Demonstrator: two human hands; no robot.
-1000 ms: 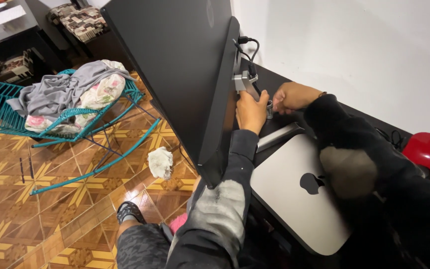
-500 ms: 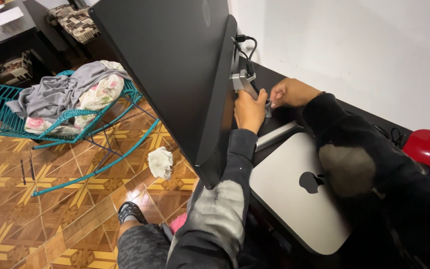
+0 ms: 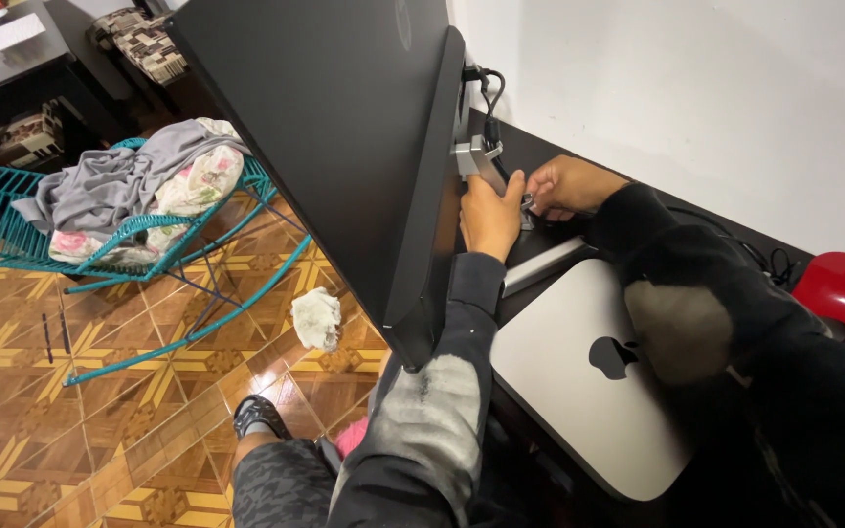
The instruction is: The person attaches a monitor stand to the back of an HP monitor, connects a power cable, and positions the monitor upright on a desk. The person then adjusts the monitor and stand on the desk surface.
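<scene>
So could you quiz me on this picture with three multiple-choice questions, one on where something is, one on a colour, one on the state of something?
1. Where are the person's two hands?
A. On the floor tiles
B. Behind the dark monitor, at its silver mount and cables
C. On the teal chair

2. What colour is the wire chair on the floor?
A. Teal
B. Yellow
C. White

3. How do the clothes on that chair lie?
A. Folded in a neat stack
B. Hung on hangers
C. Heaped loosely

Answers:
1 B: the left hand and right hand meet behind the monitor, by the silver mount and black cables.
2 A: the chair has a teal wire frame.
3 C: the clothes lie crumpled in a pile across the seat.
</scene>
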